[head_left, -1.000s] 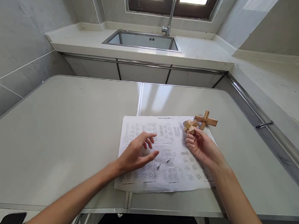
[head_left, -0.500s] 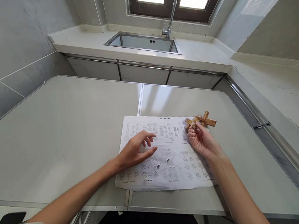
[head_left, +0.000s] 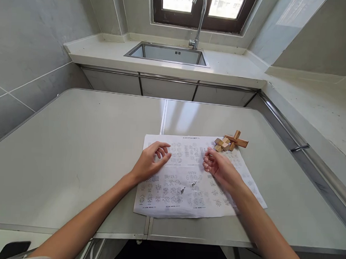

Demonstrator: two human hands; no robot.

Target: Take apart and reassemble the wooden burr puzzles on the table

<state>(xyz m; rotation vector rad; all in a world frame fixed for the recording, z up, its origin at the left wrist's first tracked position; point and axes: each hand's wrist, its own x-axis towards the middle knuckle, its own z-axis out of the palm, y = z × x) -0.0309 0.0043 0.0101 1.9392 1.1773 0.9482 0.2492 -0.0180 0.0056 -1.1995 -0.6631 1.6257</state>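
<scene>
My left hand (head_left: pixel 151 160) hovers at or just above the left part of a printed paper sheet (head_left: pixel 183 203), fingers curved and thumb apart, holding nothing. Over the sheet's right part is my right hand (head_left: pixel 219 166), its fingers loosely curled in and nothing seen in them. Just beyond it, at the sheet's upper right corner, lies a small interlocking wooden puzzle (head_left: pixel 222 144) of pale blocks. Beside that one, a darker cross-shaped wooden puzzle (head_left: pixel 236 141) sits close against it or nearly so. The sheet carries many small line diagrams and has small tears.
The pale folding table (head_left: pixel 73 147) has a seam down its middle. Behind it are a counter with a steel sink (head_left: pixel 168 54) and a tap (head_left: pixel 199 20) under a window. A metal rail (head_left: pixel 319 160) runs along the right. A dark phone-like object (head_left: pixel 13 249) lies lower left.
My right hand has let go of the pale wooden puzzle and drawn back left and toward me. The puzzle now rests beside the darker one. My left hand has shifted left and slightly away.
</scene>
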